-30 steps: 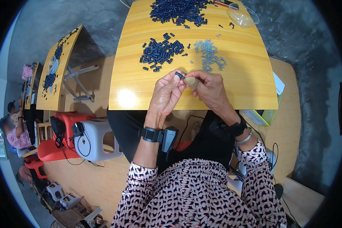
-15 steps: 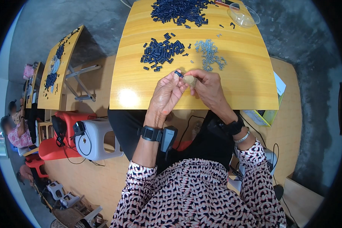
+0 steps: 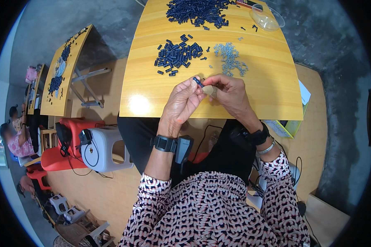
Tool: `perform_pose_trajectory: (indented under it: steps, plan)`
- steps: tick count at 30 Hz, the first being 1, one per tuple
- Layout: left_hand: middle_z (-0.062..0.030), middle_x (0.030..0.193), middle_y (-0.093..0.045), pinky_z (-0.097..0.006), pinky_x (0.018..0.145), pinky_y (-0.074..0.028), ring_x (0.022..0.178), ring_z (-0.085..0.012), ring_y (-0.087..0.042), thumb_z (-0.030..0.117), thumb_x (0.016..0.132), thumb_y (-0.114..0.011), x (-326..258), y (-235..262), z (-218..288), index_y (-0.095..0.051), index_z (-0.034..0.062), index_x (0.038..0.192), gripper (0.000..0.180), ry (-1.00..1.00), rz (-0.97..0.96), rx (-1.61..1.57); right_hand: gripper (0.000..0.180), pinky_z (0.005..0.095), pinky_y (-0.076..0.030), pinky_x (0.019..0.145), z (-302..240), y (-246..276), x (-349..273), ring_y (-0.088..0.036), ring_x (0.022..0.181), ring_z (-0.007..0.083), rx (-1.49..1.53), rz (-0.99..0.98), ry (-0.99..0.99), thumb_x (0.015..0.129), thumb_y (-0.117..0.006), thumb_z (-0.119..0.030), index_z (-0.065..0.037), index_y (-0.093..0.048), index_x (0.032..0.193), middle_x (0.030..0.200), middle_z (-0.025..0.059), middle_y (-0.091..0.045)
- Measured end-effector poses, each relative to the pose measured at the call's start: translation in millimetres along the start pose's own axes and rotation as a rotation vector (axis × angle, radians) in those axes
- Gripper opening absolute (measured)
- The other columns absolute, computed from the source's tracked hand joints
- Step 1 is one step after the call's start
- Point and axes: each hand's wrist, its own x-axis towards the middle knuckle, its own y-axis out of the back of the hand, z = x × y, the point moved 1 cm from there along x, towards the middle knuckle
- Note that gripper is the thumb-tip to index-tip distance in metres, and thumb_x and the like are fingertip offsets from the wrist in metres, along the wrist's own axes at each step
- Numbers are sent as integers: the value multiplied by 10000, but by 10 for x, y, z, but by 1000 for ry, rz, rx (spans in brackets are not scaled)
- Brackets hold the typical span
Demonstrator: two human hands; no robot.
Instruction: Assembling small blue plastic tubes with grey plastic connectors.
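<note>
Over the near edge of the yellow wooden table [image 3: 268, 94], my left hand [image 3: 180, 102] pinches a small dark plastic piece [image 3: 198, 82] between thumb and fingers. My right hand [image 3: 231, 95] meets it from the right, its fingers pressed together against the piece's end. A tan covering [image 3: 209, 90] wraps one of its digits. Anything between the right fingertips is too small to make out. Beyond my hands lie a pile of similar dark pieces [image 3: 177, 55] and, to its right, a scatter of small silvery screw-like parts [image 3: 230, 59].
A larger dark heap [image 3: 196, 12] covers the table's far end, beside a clear plastic bowl [image 3: 266, 20]. At left stand a grey-white stool [image 3: 103, 152], a red chair [image 3: 55, 158] and another table [image 3: 49, 96]. A yellow-green crate [image 3: 292, 129] sits right of my table.
Both hands stay together, shifted very slightly right in view. The dark piece is tilted more, and my right fingers have changed their pose a little around its end.
</note>
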Motion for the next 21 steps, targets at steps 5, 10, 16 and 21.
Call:
perform_pose_trajectory:
  steps: [5, 10, 16, 21]
  plan:
    - [-48, 941, -584, -224, 744, -473, 829, -100, -548, 91, 886, -572, -2, 11, -7, -558, 2, 1020, 161, 4, -28, 22, 113, 190, -451, 589, -25, 24, -13, -548, 667, 43, -29, -35, 21, 818, -648, -52, 4, -649, 916, 769, 7, -629]
    - [-57, 962, -595, -246, 790, -479, 879, -126, -567, 105, 889, -571, -7, 51, -9, -563, 0, 1021, 169, 16, -29, 99, 143, 203, -464, 638, -19, 59, -14, -558, 726, 50, -34, -65, 73, 800, -685, -83, 5, -643, 905, 795, 9, -632]
    - [-81, 1012, -607, -264, 830, -484, 934, -144, -582, 114, 885, -579, -10, 76, 0, -558, -14, 1057, 216, 57, -56, 161, 159, 225, -467, 608, -125, 146, 12, -574, 662, 91, -310, -86, 309, 773, -703, -110, -6, -618, 857, 740, 33, -612]
    - [-91, 1025, -615, -270, 839, -490, 933, -145, -594, 122, 877, -593, -3, 47, -15, -558, -24, 1086, 257, 75, -29, 204, 212, 264, -453, 560, -197, 175, 68, -569, 621, 164, -443, -166, 469, 745, -669, -69, -20, -591, 936, 720, 64, -574]
